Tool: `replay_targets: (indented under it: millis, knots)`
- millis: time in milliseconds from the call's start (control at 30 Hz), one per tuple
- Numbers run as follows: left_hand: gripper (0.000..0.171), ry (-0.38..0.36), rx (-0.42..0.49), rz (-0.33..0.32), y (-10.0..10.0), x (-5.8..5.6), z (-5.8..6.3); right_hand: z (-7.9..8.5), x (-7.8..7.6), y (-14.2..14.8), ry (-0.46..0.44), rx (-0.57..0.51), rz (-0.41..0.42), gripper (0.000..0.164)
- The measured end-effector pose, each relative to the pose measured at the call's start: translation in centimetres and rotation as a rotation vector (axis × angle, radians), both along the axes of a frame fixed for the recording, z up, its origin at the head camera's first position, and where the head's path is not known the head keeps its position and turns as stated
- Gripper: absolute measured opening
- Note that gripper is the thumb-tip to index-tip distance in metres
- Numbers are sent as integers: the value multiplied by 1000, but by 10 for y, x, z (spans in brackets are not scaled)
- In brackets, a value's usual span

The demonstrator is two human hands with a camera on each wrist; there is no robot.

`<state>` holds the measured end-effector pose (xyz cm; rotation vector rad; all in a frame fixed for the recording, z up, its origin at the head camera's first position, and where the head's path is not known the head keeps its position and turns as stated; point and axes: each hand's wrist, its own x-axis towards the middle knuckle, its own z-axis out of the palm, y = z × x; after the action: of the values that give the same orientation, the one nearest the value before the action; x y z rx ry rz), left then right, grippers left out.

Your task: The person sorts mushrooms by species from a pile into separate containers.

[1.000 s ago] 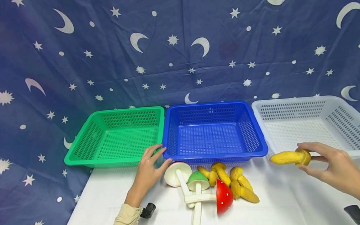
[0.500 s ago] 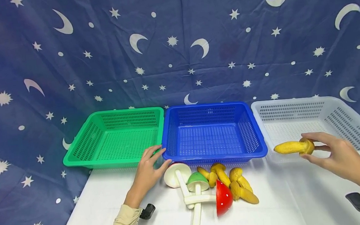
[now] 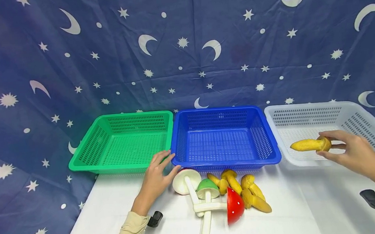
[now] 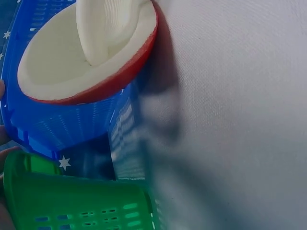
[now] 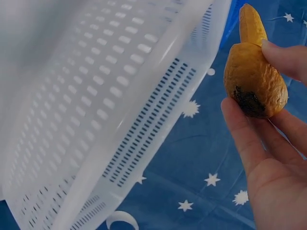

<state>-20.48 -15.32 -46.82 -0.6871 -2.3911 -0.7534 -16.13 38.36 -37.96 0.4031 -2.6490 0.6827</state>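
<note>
A yellow-brown toy mushroom (image 3: 308, 144) is pinched by its cap between the thumb and fingers of my right hand (image 3: 352, 151), over the front part of the white basket (image 3: 276, 139). The right wrist view shows a dark patch on the cap of this mushroom (image 5: 254, 79). My left hand (image 3: 156, 177) has its fingers loosely extended at the near corners of the green basket (image 3: 88, 167) and the blue basket (image 3: 225, 164). Beside its thumb lies a red-rimmed white mushroom (image 3: 183, 182), seen close up in the left wrist view.
On the white table (image 3: 277, 224) lie a green-capped mushroom (image 3: 207, 187), a red-capped one with white dots (image 3: 234, 205), and several yellow-brown mushrooms (image 3: 260, 203). Behind the row of three baskets hangs a blue cloth (image 3: 183, 65) with moons and stars.
My right hand has moved away from me and slightly right with the mushroom, from the white basket's front rim to over its inside. The left hand has stayed in place.
</note>
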Motion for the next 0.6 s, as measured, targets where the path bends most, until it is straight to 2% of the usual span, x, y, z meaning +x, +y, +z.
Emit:
replay_targets:
  millis: [167, 433, 600]
  knots:
    - [46, -5, -35, 20, 2, 3, 1, -5, -8, 3, -47, 16, -45, 58]
    - [44, -16, -132, 41, 5, 9, 7, -17, -19, 9, -118, 21, -61, 57]
    - [43, -13, -137, 40, 7, 9, 9, -24, -25, 12, -201, 24, -89, 58]
